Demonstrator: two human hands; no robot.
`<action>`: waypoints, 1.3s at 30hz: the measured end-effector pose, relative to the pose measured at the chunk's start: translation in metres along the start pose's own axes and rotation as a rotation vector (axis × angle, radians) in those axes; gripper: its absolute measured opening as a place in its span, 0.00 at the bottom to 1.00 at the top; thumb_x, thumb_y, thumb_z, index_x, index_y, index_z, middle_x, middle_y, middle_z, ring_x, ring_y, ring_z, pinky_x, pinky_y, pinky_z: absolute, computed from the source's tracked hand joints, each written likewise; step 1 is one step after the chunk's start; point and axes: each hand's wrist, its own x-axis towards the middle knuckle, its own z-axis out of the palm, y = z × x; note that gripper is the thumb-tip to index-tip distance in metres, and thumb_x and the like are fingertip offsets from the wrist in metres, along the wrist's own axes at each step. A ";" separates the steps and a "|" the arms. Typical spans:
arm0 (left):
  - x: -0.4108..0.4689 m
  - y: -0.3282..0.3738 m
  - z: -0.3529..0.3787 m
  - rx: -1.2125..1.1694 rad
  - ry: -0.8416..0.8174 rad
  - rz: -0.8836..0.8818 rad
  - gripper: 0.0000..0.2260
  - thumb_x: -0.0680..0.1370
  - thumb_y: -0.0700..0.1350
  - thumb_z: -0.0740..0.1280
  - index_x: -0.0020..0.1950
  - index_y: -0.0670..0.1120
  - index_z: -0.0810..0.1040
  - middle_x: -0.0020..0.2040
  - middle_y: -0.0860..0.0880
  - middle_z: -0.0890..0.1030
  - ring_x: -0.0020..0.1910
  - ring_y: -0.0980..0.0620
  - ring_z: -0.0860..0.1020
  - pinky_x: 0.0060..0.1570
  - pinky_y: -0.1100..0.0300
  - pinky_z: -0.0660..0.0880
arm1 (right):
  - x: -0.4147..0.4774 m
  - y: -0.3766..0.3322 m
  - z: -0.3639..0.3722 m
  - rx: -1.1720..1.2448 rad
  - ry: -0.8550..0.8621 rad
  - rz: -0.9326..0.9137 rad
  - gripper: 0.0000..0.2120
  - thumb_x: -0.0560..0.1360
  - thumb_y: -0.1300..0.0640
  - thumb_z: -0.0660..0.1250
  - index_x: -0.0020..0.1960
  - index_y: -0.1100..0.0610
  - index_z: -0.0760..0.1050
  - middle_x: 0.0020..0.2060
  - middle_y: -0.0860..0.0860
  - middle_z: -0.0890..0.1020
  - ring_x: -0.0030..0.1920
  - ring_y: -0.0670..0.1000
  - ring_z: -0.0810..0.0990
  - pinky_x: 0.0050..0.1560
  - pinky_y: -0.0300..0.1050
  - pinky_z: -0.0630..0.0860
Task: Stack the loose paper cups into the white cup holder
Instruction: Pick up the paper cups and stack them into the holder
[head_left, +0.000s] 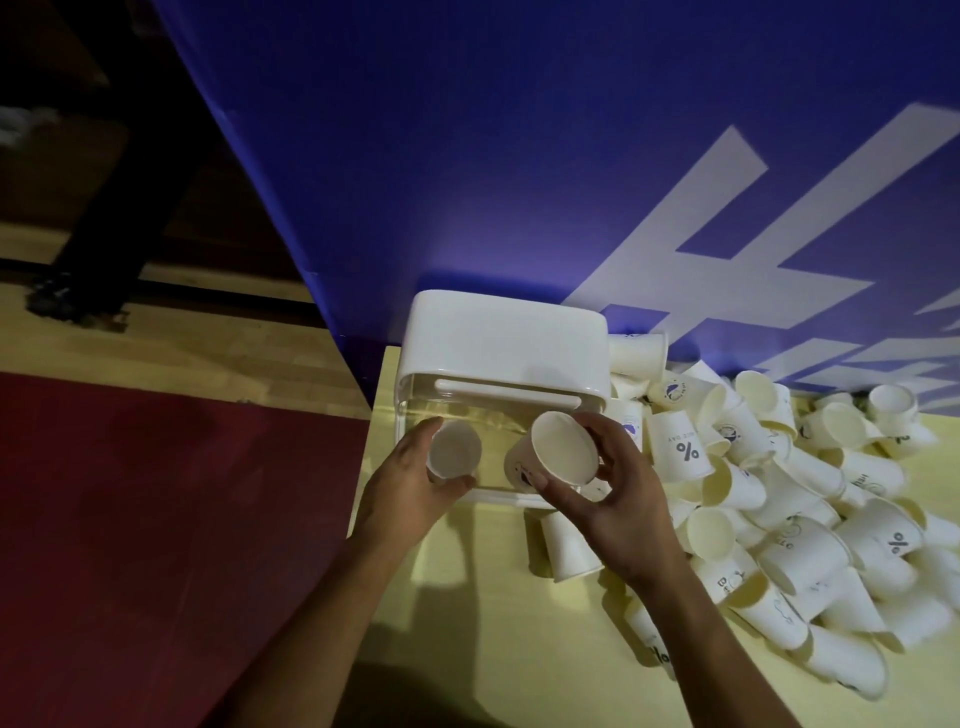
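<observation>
Tabletop (467, 597): cup (453, 449) in left hand (410, 483), tilted cup (563, 449) in right hand (618, 499) (by holder (509, 338)).

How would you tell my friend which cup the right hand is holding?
Find the white cup holder against the blue banner. Right in front of it the right hand grips a paper cup, tilted so its open mouth faces up at the camera. Unlike the pile of cups lying on the table, it is lifted, right of the other cup in the left hand.
</observation>
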 end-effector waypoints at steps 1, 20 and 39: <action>0.000 0.000 0.003 0.004 0.002 -0.027 0.38 0.69 0.58 0.79 0.75 0.55 0.69 0.69 0.53 0.77 0.59 0.48 0.81 0.55 0.51 0.80 | 0.001 0.000 0.002 -0.007 -0.003 -0.011 0.27 0.68 0.49 0.81 0.63 0.44 0.74 0.56 0.38 0.81 0.58 0.42 0.80 0.52 0.33 0.77; -0.008 0.001 -0.020 -0.465 0.043 -0.184 0.17 0.84 0.46 0.65 0.72 0.57 0.74 0.61 0.67 0.79 0.60 0.71 0.76 0.61 0.68 0.75 | 0.025 0.021 0.084 -0.203 -0.108 -0.146 0.35 0.68 0.38 0.77 0.69 0.48 0.71 0.62 0.42 0.78 0.60 0.44 0.78 0.58 0.43 0.77; 0.011 -0.001 -0.013 -0.225 -0.068 -0.082 0.18 0.85 0.42 0.59 0.73 0.55 0.75 0.62 0.61 0.79 0.58 0.64 0.78 0.51 0.78 0.70 | 0.036 0.052 0.110 -0.313 -0.198 -0.003 0.41 0.71 0.35 0.73 0.79 0.44 0.63 0.72 0.42 0.72 0.69 0.45 0.73 0.63 0.39 0.72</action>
